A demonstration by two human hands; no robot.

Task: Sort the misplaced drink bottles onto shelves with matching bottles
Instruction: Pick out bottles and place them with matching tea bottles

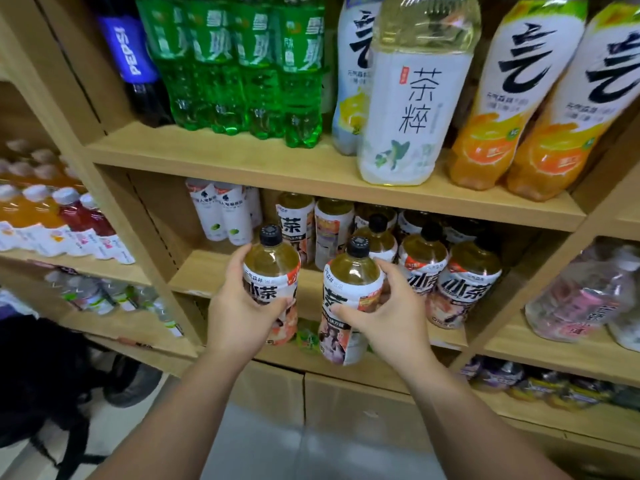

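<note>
Currently, the placing step is under way: two tea bottles are being held in front of the middle shelf [204, 271]. The left hand [242, 320] is gripping the left bottle [272, 271] round its label, fingers curled about the body. The right hand [388, 320] is gripping the right bottle [349, 292] likewise, thumb lying across the label front. Both bottles are hanging upright in the air, just in front of the shelf edge, near each other but apart. A tea row [467, 282] with the same black caps and label is standing on the right part of this shelf, so it is judged to be the matching location. White bottles [225, 216] are occupying the rear left. Bare board is showing at front left, beside the tea row. The next move is calling for advancing each bottle over the edge, lowering it upright onto the bare board, then letting go. Care is needed near the standing bottles, since a knock could topple them.
</note>
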